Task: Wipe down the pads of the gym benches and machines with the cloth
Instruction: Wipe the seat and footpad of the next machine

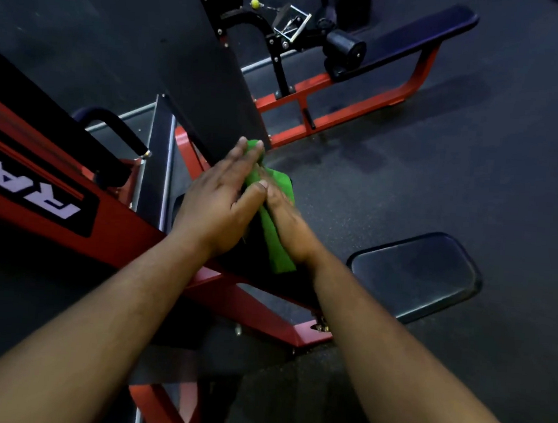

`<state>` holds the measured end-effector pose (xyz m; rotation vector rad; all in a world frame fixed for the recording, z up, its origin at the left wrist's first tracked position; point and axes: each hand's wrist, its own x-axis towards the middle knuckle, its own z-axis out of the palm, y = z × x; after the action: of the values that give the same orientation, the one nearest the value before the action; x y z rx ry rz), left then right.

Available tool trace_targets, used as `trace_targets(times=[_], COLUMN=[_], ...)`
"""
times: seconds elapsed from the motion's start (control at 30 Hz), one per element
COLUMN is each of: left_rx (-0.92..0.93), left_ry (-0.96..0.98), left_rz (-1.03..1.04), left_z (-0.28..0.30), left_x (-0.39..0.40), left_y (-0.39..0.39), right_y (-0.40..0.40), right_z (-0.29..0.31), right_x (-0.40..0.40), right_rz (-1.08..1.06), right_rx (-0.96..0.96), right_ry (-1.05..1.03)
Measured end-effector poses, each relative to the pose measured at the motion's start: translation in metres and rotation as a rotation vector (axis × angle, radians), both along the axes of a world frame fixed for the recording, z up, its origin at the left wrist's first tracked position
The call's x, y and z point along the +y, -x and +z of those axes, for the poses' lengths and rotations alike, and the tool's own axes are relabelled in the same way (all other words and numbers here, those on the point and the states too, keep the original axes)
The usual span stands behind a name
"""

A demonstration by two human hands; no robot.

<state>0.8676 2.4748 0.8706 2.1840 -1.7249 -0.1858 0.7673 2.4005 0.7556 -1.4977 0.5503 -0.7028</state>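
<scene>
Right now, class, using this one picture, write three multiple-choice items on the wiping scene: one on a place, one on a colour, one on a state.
1. Where is the cloth?
A. on the floor
B. between both hands
C. on the far bench

2. What colour is the cloth?
A. green
B. white
C. blue

3. How is the left hand?
A. clenched in a fist
B. out of view
C. flat, fingers extended

Answers: 1 B, the left hand and right hand press it between them; 2 A, bright green shows beside the fingers; 3 C, its fingers lie straight over the cloth.

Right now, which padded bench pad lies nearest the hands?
The short rounded seat pad, beside the right hand; the long bench pad is far off.
</scene>
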Motion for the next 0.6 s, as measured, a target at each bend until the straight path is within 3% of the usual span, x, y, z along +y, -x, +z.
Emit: trace_targets(times=[0.1,0.2,0.33,0.5,0.6], left_rx=[-0.006,-0.019,-0.031,-0.034,-0.053], left_ry=[-0.006,-0.012,-0.030,-0.037,-0.056], left_rz=[-0.003,0.003,0.008,0.022,0.028], left_z=[0.001,0.000,0.002,0.004,0.005], left_x=[0.001,-0.003,-0.002,0.000,-0.001], left_y=[0.000,0.000,0.001,0.005,0.006], right_y=[0.029,0.032,0.000,0.038,0.049], right_z=[-0.037,-0.071,-0.066,-0.083,-0.115], right_x=[0.038,0.021,-0.028,0.031,0.023], right_rz=[-0.039,-0.034,-0.028,-0.056,-0.080], right_rx=[0.002,0.049,0.310,0.042,0.138], right_ry=[0.047,0.000,-0.170,-0.012,-0.100])
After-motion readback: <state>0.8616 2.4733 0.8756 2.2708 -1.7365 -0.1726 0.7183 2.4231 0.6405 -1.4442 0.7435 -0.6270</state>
